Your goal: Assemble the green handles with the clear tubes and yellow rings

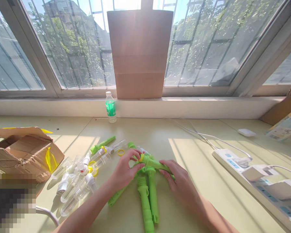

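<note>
My right hand (176,174) is closed around the smooth end of a green plastic tube (156,164), holding it nearly level. At the tube's threaded end, my left hand (127,170) pinches a yellow ring (141,158) between thumb and fingers. Below lie more green tubes, among them one with a ribbed neck and a small loop (145,207) and another beside it (153,197). Left of my left hand is a loose yellow ring (121,152). A spread of clear plastic tubes (69,202) and white caps (62,187) covers the table farther left.
An open cardboard box (21,158) stands at the left. A bottle with a green label (111,108) is by the window sill. On the right lies a white power strip (235,165) with plugs and cables. A cardboard sheet (140,55) leans against the window.
</note>
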The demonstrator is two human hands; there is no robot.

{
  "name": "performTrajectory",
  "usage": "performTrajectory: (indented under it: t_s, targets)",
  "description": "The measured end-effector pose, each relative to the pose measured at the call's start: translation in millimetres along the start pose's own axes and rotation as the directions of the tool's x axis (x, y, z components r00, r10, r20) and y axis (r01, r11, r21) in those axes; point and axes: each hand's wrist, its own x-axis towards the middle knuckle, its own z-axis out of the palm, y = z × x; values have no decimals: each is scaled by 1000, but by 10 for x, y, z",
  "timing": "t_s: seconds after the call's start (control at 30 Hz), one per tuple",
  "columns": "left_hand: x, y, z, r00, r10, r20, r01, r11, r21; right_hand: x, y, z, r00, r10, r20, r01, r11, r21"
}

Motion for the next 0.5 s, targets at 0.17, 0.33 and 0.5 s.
performTrajectory:
  t_s: [0.17,0.33,0.5]
  targets:
    - [-9,-8,11,999,18,-35,-17,999,36,-4,-3,-1,1000,-6,-4,6,1000,-24]
    - [-11,18,24,998,10,-64,-7,999,40,-5,-8,2,1000,-2,0,2,999,-36]
    - [-18,34,34,998,5,-70,-5,1000,11,-7,18,24,999,-18,-31,16,999,-43]
